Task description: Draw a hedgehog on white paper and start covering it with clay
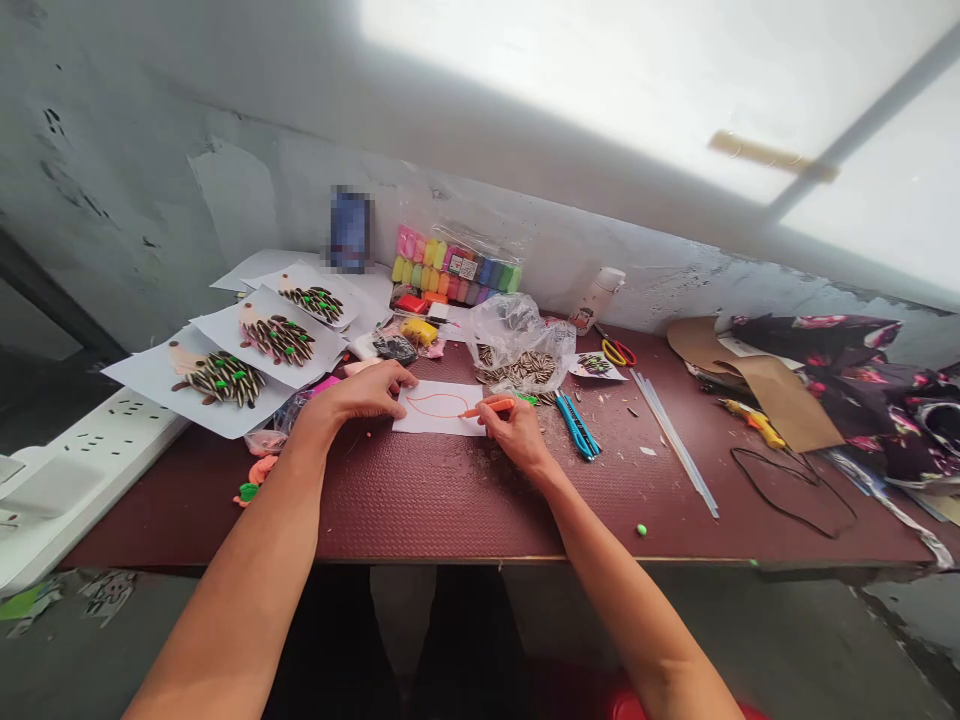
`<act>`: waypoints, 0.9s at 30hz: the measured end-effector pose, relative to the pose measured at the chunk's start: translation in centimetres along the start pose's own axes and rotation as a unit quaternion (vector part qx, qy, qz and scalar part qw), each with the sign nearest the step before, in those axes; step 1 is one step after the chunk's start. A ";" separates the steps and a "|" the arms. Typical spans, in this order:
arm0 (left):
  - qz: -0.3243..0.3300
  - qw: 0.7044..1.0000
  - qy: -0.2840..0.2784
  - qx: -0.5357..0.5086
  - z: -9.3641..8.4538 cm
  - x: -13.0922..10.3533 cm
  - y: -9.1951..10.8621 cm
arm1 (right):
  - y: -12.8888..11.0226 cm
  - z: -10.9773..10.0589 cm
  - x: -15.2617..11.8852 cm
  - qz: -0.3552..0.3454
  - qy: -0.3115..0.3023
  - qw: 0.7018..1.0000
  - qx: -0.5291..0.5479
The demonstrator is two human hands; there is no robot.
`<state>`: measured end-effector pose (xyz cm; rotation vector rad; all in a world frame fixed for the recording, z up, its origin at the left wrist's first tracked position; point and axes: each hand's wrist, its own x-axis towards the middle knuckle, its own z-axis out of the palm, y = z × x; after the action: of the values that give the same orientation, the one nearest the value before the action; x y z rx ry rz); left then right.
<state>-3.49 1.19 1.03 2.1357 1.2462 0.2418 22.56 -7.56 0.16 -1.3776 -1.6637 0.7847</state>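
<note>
A small white sheet of paper (427, 422) lies on the dark red table and bears an orange outline, rounded on the right and narrowing to the left. Thumb and fingers apart, my left hand (373, 390) rests at the sheet's left edge. My right hand (514, 425) is closed around an orange pen (491, 407), its tip on or just over the drawn line at the right end. Just behind my right hand, sunflower seeds (525, 368) spill from a clear plastic bag (514, 325). A blue utility knife (576, 425) lies to the right.
Seed-covered hedgehog pictures (277, 340) lie at left, above a white power strip (82, 480). Colored clay packs (457, 265) lean on the wall. Beyond stand a bottle (598, 298), scissors (616, 350) and glue sticks (675, 440). A glue gun (757, 422) with cord lies far right.
</note>
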 end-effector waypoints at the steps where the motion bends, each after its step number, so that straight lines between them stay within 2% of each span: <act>1: -0.001 1.000 -0.002 0.000 0.0 0.0 0.1 | 0.0 0.0 0.0 0.000 0.002 1.000 0.003; 27: 0.008 1.000 0.014 0.012 0.1 0.1 -0.2 | 1.1 -0.3 0.3 0.028 0.051 0.998 0.016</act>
<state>-3.53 1.29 0.84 2.1707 1.2551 0.2652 23.28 -7.00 -0.61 -1.4236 -1.5338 0.7559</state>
